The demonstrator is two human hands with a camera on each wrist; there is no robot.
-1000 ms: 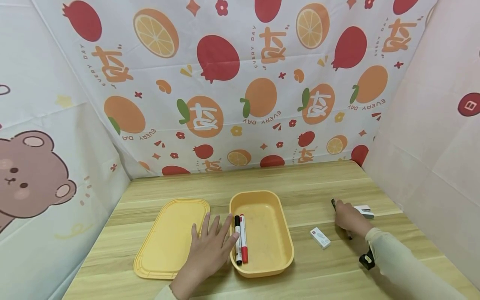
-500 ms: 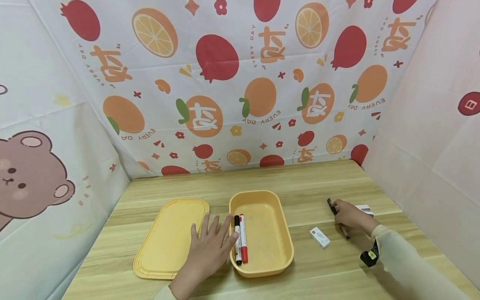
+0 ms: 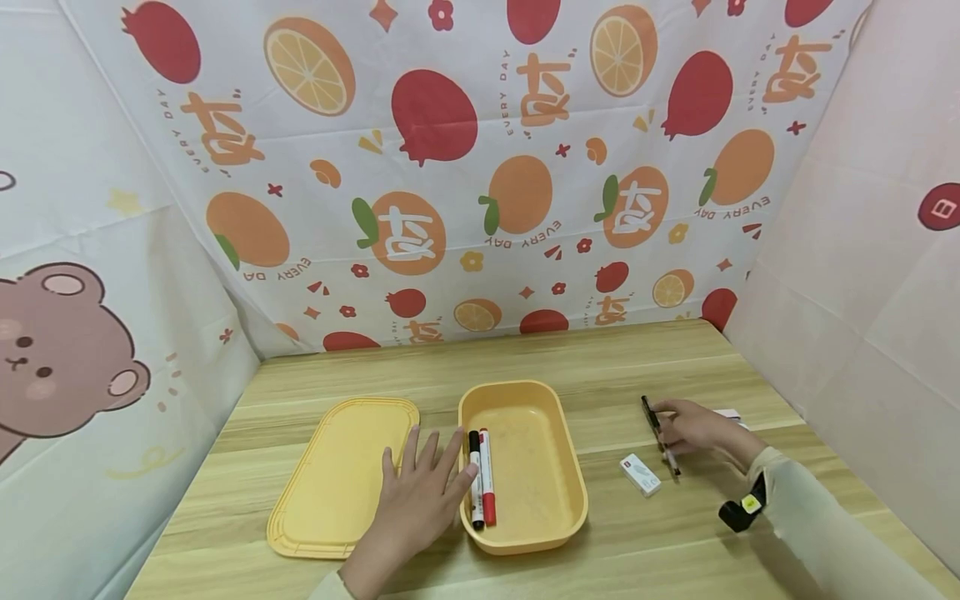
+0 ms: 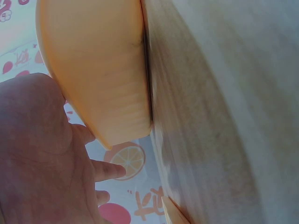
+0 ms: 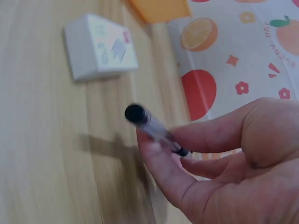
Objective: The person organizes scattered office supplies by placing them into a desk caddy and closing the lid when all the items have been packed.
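My right hand (image 3: 692, 427) pinches a black-capped pen (image 3: 670, 457) between thumb and fingers, to the right of the yellow box. The right wrist view shows the pen (image 5: 156, 132) over the wooden surface, its dark end toward the camera. My left hand (image 3: 423, 492) has its fingers spread and rests at the left rim of the yellow box (image 3: 536, 546). In the left wrist view, that hand (image 4: 42, 149) lies along the box's edge. Inside the box, a black marker (image 3: 476, 483) and a red marker (image 3: 487, 479) lie side by side along the left wall.
A small white carton (image 3: 641, 475) lies between the box and my right hand. Behind that hand a white item (image 3: 729, 414) is partly hidden. The flat yellow lid (image 3: 337, 483) lies left of the box. A printed cloth (image 3: 465, 208) hangs behind the table.
My right hand has lifted the pen and moved it left, away from the white item and toward the box. My left hand has stayed in place.
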